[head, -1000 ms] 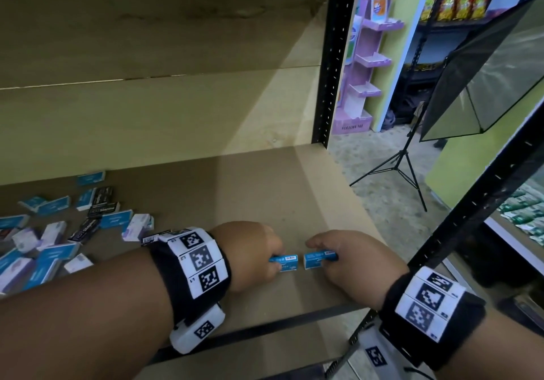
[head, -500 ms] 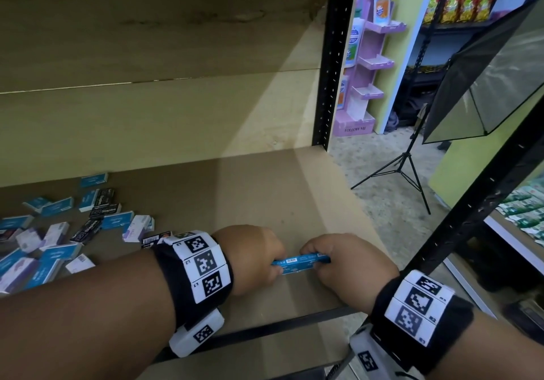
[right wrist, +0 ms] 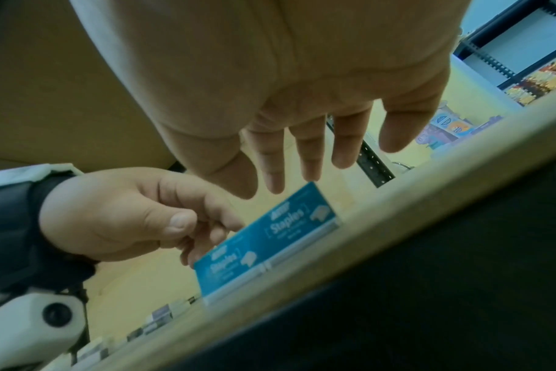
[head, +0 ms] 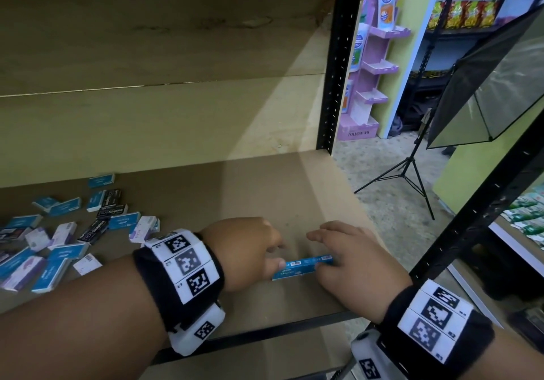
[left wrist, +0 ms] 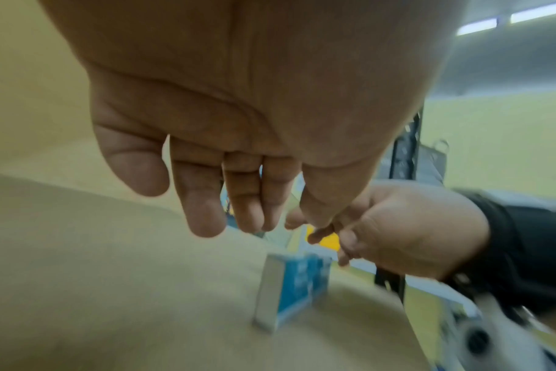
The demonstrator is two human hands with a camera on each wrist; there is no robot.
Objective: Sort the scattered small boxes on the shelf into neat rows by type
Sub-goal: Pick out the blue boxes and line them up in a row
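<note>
Item: two blue staple boxes [head: 303,267], small and flat, stood on their long edges end to end near the front edge of the shelf [head: 265,191], toward its right end. Blue faces with white "Staples" lettering in brackets and a small white pictogram are seen in the right wrist view; a pale strip runs along the lower edge of each, and a pale end panel is shown in the left wrist view. The pair is read as one continuous bar from the head view.

Left hand [head: 250,251]: placed at the left end of the pair, fingers loosely extended, nothing gripped; whether the thumb tip touches the box end cannot be told.

Right hand [head: 347,257]: held over the right end of the pair, fingers spread and straight, nothing gripped in the grip; contact with the box cannot be told.

Further stock: scattered small boxes [head: 67,226] in blue, black and white-lilac, lying flat and in disorder at the left of the same shelf, well apart from the stood pair.
</note>
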